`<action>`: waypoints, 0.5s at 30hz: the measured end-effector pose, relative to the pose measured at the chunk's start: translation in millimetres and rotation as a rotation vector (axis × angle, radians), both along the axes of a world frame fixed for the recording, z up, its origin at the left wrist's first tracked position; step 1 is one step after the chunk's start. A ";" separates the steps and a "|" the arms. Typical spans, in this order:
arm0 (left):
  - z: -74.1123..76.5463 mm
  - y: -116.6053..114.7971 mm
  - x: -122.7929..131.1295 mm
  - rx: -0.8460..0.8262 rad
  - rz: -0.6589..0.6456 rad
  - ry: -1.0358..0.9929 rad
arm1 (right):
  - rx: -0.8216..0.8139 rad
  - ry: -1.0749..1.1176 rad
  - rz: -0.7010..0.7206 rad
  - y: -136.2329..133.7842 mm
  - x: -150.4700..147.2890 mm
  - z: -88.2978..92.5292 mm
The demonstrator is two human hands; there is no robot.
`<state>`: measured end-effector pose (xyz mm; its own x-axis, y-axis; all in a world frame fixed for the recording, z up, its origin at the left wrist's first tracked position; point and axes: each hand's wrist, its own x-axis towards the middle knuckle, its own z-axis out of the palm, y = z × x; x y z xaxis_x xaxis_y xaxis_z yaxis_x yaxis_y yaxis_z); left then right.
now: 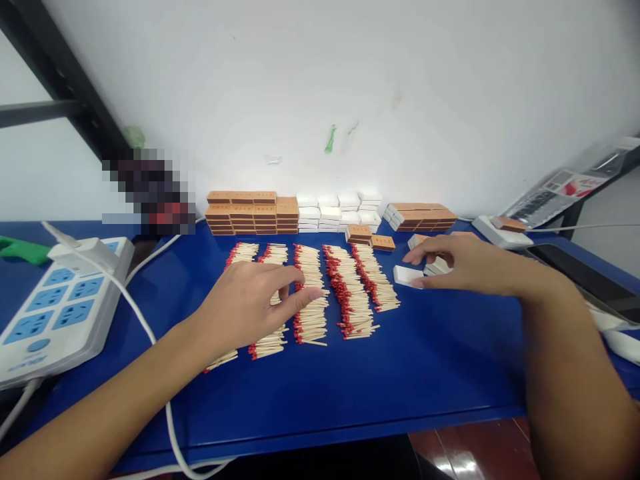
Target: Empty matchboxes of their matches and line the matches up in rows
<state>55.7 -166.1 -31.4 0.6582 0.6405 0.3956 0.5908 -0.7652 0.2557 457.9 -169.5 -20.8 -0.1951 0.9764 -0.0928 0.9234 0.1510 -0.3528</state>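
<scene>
My left hand (257, 297) is over the rows of matches (310, 320), with thumb and index finger curved and a small gap between their tips. No match shows between them. My right hand (450, 263) is to the right of the rows, around a small white matchbox tray (406, 275). Its thumb is at the tray's near edge, while its fingers arch above the far side, apart from the thumb. More white trays (437, 267) are partly hidden under this hand. Two brown matchboxes (359, 233) are stacked behind the right-hand match row, and another matchbox (383, 243) lies beside them.
Stacked brown matchboxes (241, 217) and white trays (330, 217) line the wall. More brown boxes (425, 217) are at right. A power strip (65, 300) with a white cable (145, 320) lies left. At right are a dark phone-like device (580, 273) and a plastic package (575, 183).
</scene>
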 end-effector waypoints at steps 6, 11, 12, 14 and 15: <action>0.6 0.3 -0.3 0.002 -0.014 -0.009 | -0.076 -0.047 0.017 2.9 -5.6 -3.0; 0.6 0.2 -0.8 0.022 -0.016 -0.014 | -0.013 -0.069 -0.115 -0.4 14.3 2.8; 0.6 0.2 -0.8 0.024 -0.017 -0.014 | 0.002 -0.075 -0.169 -1.2 18.5 3.6; 0.4 0.0 -0.5 0.026 -0.015 -0.014 | 0.010 -0.091 -0.257 -2.2 26.2 3.4; 0.2 -0.1 -0.3 0.026 -0.013 -0.012 | -0.002 -0.098 -0.284 -2.4 29.4 2.4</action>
